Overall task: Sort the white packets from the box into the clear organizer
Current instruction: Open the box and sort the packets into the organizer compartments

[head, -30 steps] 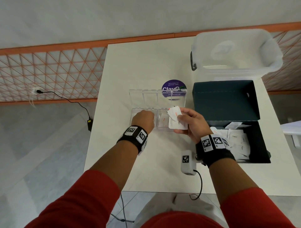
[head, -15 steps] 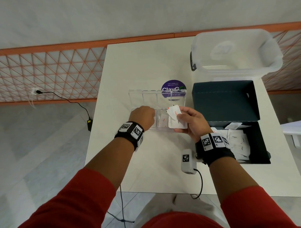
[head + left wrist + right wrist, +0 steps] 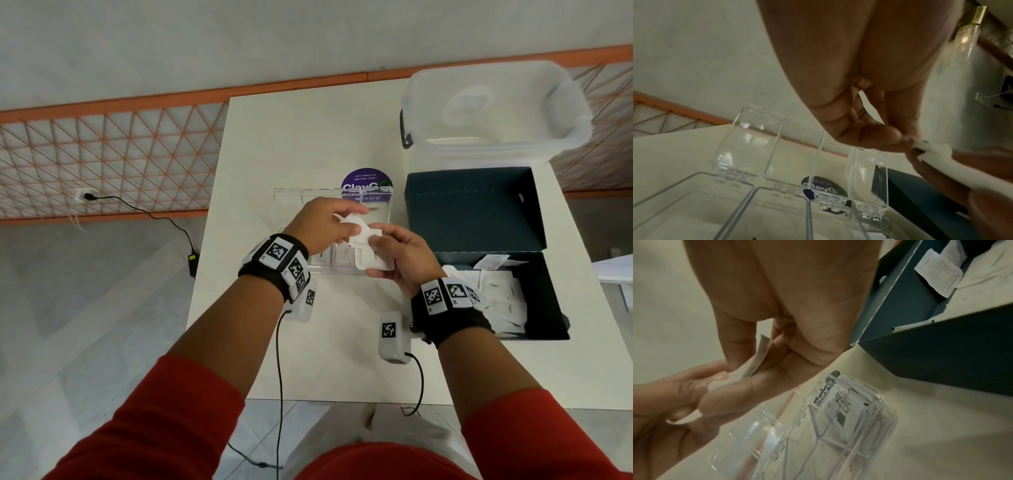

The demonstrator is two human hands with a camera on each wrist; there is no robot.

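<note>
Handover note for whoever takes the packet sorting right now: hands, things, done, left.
Left hand: pinching the top packet of the bunch, over the organizer.
Right hand: holding a small bunch of white packets, thumb on top.
Clear organizer: on the table, lids open, just left of the dark box.
Done: a few packets already lie in the near row of compartments.
Left: place the pinched packet, then the rest of the bunch; many loose packets remain in the box. Far row is partly hidden by the hands; I cannot tell its contents.
</note>
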